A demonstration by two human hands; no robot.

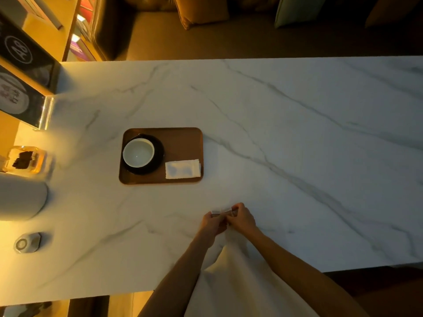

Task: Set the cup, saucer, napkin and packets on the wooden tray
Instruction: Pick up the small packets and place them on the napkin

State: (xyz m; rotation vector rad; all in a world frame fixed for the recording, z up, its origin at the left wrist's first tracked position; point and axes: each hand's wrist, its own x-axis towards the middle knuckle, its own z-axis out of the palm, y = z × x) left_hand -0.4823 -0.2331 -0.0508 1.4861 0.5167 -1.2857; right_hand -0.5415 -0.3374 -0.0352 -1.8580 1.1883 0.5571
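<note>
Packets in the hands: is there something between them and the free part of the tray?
Nothing visible. Both hands, left and right, hold the packets over bare table near the tray. On the tray, the cup sits left and the napkin at the near right corner.

We see a dim room lit mostly from the left, where warm yellow light washes over the shelves (41,30) and fades across the marble table (297,156) into a cool grey. Glare blooms around the glass jar (26,159) at the left edge. The sofa (229,30) beyond lies in deep shadow. The wide lens bends the table's edges, and the picture is soft and smeared throughout. The hands blur together, so what they grip is indistinct.
</note>
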